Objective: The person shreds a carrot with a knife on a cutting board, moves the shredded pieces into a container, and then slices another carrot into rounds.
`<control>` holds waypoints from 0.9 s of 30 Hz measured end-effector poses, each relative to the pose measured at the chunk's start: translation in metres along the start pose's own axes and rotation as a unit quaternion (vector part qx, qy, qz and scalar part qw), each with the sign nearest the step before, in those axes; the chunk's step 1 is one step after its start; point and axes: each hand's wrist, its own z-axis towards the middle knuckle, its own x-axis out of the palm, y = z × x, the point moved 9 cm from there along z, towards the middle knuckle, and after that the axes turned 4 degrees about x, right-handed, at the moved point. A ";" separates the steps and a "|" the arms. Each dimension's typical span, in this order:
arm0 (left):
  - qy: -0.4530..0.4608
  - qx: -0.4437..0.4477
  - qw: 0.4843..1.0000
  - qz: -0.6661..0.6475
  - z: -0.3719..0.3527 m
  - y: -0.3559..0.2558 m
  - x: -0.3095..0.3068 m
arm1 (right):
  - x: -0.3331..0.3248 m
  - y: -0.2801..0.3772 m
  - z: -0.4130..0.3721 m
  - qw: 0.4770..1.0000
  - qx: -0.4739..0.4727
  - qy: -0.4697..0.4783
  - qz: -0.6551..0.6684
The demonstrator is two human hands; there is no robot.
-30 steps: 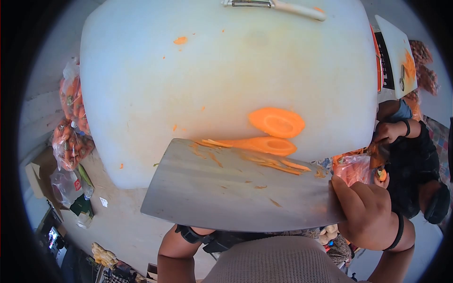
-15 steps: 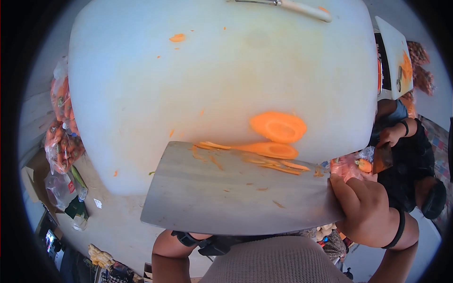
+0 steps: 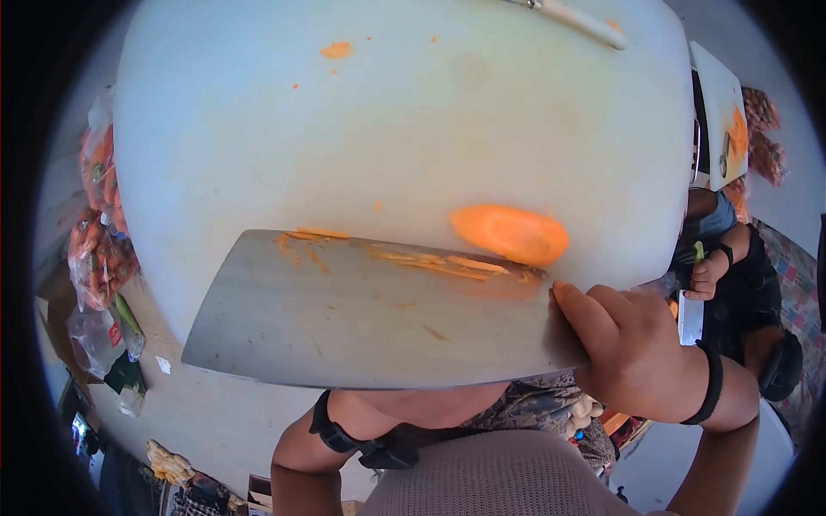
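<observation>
My right hand [image 3: 632, 348] is closed at the right end of a broad cleaver [image 3: 370, 327], whose handle is hidden in my grip. The blade lies tilted low over the near part of the white cutting board [image 3: 370, 146]. Thin carrot strips [image 3: 439, 262] cling along its upper edge, with small orange bits on its face. Just beyond that edge, an oval carrot slice [image 3: 516, 232] rests flat on the board. My left hand [image 3: 439, 406] is mostly behind the blade; only its back and wrist show below, and its fingers are hidden.
A white-handled tool [image 3: 585, 21] lies at the board's far edge, near carrot scraps [image 3: 336, 50]. Bags of carrots [image 3: 101, 258] stand left. At right, a co-worker's hand [image 3: 705, 275] holds a knife [image 3: 691, 318], below another cutting board [image 3: 718, 112].
The cleaver has shifted left and farther up the view, covering the nearer carrot slice. More of my left wrist shows below the blade. The co-worker's knife has changed position.
</observation>
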 end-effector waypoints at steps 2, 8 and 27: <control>0.011 0.006 1.000 0.019 -0.005 -0.003 0.002 | -0.002 0.001 -0.004 1.000 0.005 -0.015 -0.011; 0.016 -0.183 0.939 -0.291 -0.057 0.025 0.017 | -0.017 0.009 -0.033 1.000 0.020 0.001 -0.004; 0.016 -0.246 0.914 -0.321 -0.072 0.039 0.021 | -0.018 0.002 -0.062 0.999 0.032 0.010 -0.018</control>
